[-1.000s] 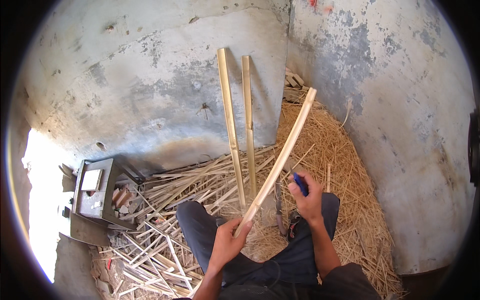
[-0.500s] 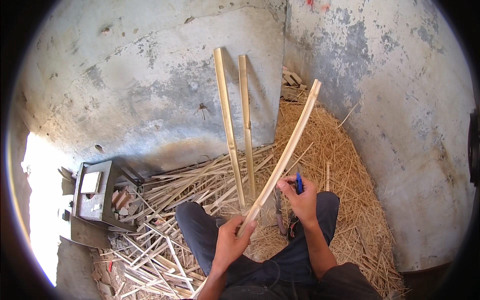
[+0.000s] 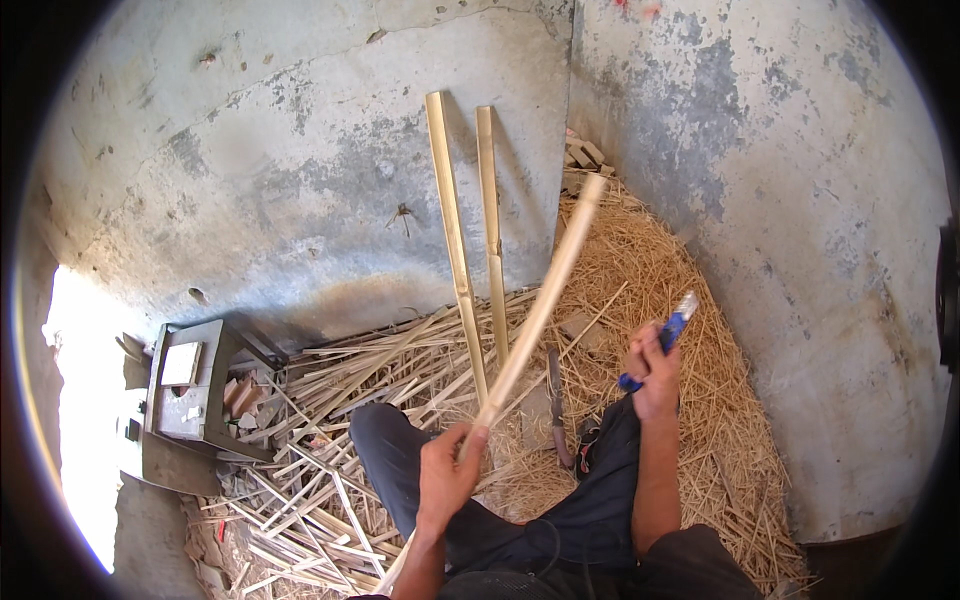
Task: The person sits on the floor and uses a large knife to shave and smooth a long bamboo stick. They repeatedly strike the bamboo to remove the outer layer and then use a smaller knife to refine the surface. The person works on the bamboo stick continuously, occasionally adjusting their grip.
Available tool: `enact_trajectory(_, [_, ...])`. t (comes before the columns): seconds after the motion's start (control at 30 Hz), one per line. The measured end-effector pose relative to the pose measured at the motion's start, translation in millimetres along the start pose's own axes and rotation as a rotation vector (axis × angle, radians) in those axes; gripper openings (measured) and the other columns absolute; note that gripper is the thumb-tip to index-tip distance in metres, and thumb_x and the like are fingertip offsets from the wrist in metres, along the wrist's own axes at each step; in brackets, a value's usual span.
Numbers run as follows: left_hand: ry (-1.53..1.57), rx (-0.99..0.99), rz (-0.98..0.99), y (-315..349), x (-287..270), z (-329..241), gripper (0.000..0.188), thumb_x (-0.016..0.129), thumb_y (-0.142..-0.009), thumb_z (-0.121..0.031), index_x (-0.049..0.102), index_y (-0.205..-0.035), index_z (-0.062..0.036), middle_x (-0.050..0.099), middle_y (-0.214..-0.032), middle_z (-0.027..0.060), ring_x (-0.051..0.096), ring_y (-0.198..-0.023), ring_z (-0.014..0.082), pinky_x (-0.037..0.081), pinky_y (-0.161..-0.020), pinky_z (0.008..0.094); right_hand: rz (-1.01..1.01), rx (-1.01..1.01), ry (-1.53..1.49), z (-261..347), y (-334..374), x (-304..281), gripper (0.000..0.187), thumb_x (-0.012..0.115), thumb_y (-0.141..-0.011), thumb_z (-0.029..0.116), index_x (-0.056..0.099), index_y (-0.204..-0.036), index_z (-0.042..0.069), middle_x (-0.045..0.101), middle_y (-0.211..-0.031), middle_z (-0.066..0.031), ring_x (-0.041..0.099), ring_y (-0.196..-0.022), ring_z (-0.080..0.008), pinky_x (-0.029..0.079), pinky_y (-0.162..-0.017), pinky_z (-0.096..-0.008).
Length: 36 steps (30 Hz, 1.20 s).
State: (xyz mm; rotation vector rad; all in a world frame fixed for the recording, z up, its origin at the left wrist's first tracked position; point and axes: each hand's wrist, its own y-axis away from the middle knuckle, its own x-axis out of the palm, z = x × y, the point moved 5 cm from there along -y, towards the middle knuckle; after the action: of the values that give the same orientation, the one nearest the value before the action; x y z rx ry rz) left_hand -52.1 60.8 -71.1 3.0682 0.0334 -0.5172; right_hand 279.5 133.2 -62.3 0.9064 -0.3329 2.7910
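My left hand (image 3: 447,478) is closed around the lower end of a long bamboo strip (image 3: 545,300). The strip slants up and away to the right, slightly blurred by motion. To the right of it, my right hand (image 3: 655,377) grips a short blue-handled tool (image 3: 675,325) with a pale, shiny tip; its exact kind is too blurred to tell. That tip points up and away from the strip. Between my legs lies a long dark-bladed knife (image 3: 555,385) with a brownish handle. A gap separates my right hand from the bamboo strip.
Two bamboo strips (image 3: 450,200) lean upright on the worn wall (image 3: 300,180). Cut strips (image 3: 340,500) are heaped on the left, and shavings (image 3: 720,430) cover the floor on the right. A dark wooden stool-like frame (image 3: 195,390) lies left, with brick pieces beside it.
My right hand has moved right and up, away from the bamboo strip, swinging the blue tool's tip outward. The strip in my left hand has shifted left at its far end.
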Motion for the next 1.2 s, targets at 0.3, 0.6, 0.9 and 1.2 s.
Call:
enact_trajectory(0.3, [0.235, -0.071, 0.082, -2.5, -0.9, -22.7, 0.028, 0.061, -0.113, -0.025, 0.069, -0.102, -0.0004, 0.070, -0.075, 0.0030, 0.055, -0.050, 0.0041, 0.042, -0.044, 0.0221, 0.297, -0.274, 1.145, 12.5, 23.2, 55.7, 0.054, 0.083, -0.093, 0.033, 0.067, -0.137, 0.004, 0.076, -0.113, -0.0172, 0.076, -0.101, -0.0318, 0.059, -0.089, -0.0396])
enact_trajectory(0.6, [0.208, 0.000, 0.097, 3.4, 9.3, -54.4, 0.022, 0.067, -0.109, -0.018, 0.069, -0.102, 0.0030, 0.072, -0.070, 0.0047, 0.061, -0.054, 0.0070, 0.045, -0.050, 0.0257, 0.473, -0.539, 1.154, -3.2, 69.4, 100.8, 0.033, 0.082, -0.095, 0.033, 0.076, -0.111, 0.005, 0.077, -0.094, -0.0102, 0.076, -0.075, -0.0287, 0.059, -0.066, -0.0373])
enact_trajectory(0.9, [0.169, 0.070, 0.073, 6.7, 11.4, -66.8, 0.021, 0.069, -0.108, -0.019, 0.071, -0.102, 0.0017, 0.071, -0.069, 0.0042, 0.063, -0.054, 0.0085, 0.048, -0.051, 0.0268, 0.481, -0.680, 1.269, 3.3, 73.0, 109.1, 0.033, 0.085, -0.089, 0.033, 0.079, -0.111, 0.009, 0.070, -0.081, -0.0040, 0.067, -0.062, -0.0217, 0.052, -0.056, -0.0347])
enact_trajectory(1.2, [0.360, -0.072, 0.198, 5.8, 15.5, -59.0, 0.021, 0.064, -0.112, -0.021, 0.069, -0.107, -0.0010, 0.062, -0.067, -0.0018, 0.051, -0.052, 0.0028, 0.038, -0.047, 0.0239, 0.437, -0.727, 1.223, 6.0, 69.8, 109.1, 0.033, 0.086, -0.088, 0.035, 0.079, -0.109, 0.010, 0.068, -0.076, -0.0032, 0.065, -0.058, -0.0213, 0.050, -0.054, -0.0348])
